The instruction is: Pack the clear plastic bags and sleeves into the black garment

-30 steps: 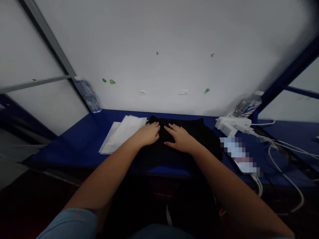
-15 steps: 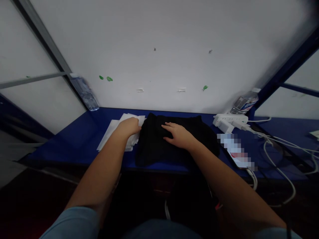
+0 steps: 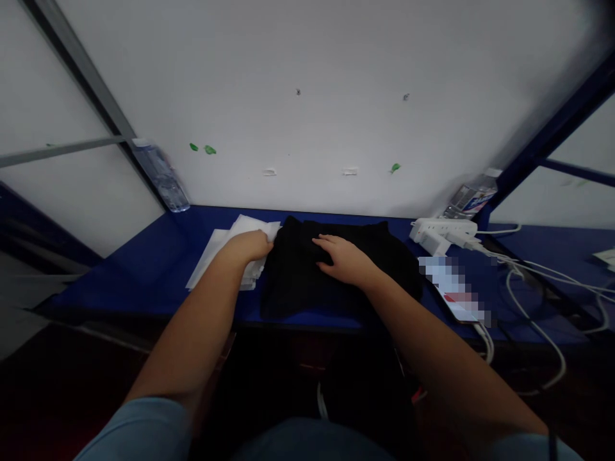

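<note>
A folded black cloth (image 3: 346, 298), perhaps a garment, lies in the middle of the blue desk. My right hand (image 3: 343, 259) rests on top of it with fingers spread, holding nothing. Left of the cloth is a loose stack of thin white sheets (image 3: 211, 253), paper or plastic, I cannot tell which. My left hand (image 3: 252, 244) is on the stack, closed on the top white sheet, whose edge stands up a little beyond the knuckles. Most of the left fingers are hidden under the hand, close to the cloth's left edge.
A white power strip (image 3: 444, 230) with plugs and cables sits at the right, near a phone (image 3: 454, 291) with a blurred screen. Bottles lean in both back corners, one at left (image 3: 163, 179), one at right (image 3: 473, 195). A white wall (image 3: 336, 128) closes off the back.
The left hand has turned slightly, and the top white sheet's edge is raised a bit more. My right hand stays on the black cloth. The whole view has shifted slightly.
</note>
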Demonstrator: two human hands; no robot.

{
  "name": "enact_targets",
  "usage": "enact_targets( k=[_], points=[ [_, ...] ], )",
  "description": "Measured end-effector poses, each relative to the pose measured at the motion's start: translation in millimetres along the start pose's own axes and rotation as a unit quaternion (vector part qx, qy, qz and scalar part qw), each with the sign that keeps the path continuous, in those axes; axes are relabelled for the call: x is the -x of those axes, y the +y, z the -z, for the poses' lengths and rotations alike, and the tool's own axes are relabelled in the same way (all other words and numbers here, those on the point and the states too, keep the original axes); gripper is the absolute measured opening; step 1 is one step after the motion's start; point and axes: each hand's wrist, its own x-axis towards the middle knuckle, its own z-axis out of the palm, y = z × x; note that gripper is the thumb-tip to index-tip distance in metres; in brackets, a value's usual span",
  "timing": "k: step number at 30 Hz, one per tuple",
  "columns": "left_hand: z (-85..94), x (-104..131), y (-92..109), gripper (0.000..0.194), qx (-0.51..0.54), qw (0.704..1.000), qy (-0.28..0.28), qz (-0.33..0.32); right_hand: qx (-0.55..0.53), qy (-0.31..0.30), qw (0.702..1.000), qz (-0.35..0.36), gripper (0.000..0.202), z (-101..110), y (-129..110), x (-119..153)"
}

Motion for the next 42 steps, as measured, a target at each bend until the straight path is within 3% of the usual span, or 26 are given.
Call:
enact_targets(
  k=[4,9,15,29,42],
  points=[
    [-4.7,-5,-5,0.043,0.002,1.000,0.007,-0.012,-0.026,0.026,0.999,-0.012,0.054,1,-1,-1],
    [-11.2,-11,-6,0.048,0.007,0.998,0.063,-0.028,-0.027,0.022,0.999,-0.014,0.055,1,-1,-1],
    [-12.6,-12,-2,0.052,0.017,1.000,0.023,-0.001,-0.033,0.022,0.999,-0.002,0.055,0,0,-1],
    [-12.1,-15,-9,0.047,-0.022,0.997,0.035,-0.058,-0.039,0.023,0.999,0.007,0.057,2,0,0],
    [-8.7,-15,-9,0.042,0.009,0.998,0.028,-0.054,-0.065,0.033,0.997,-0.003,0.055,2,3,-1]
  ],
)
